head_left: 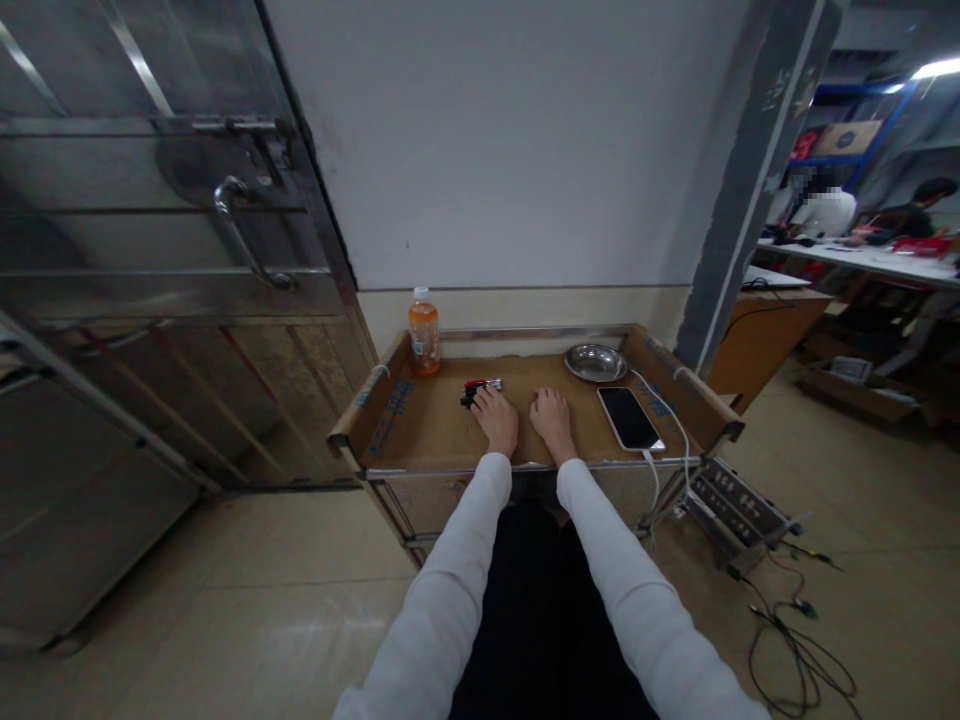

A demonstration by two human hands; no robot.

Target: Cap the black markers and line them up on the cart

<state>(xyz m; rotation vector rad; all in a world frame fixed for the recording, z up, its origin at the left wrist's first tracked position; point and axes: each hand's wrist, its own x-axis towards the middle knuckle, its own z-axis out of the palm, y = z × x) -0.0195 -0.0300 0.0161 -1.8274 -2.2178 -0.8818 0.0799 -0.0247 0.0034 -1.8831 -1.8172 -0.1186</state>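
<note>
Both my hands rest flat, fingers stretched out, on a low cardboard-lined table. My left hand lies palm down with its fingertips touching a small red, black and silver object. My right hand lies palm down a little to the right and holds nothing. A dark smartphone with a white cable lies right of my right hand. A metal bowl sits at the back right. An orange drink bottle stands at the back left.
A metal door with a handle stands on the left. A power strip and loose cables lie on the floor at right. People sit at a long desk in the far right room.
</note>
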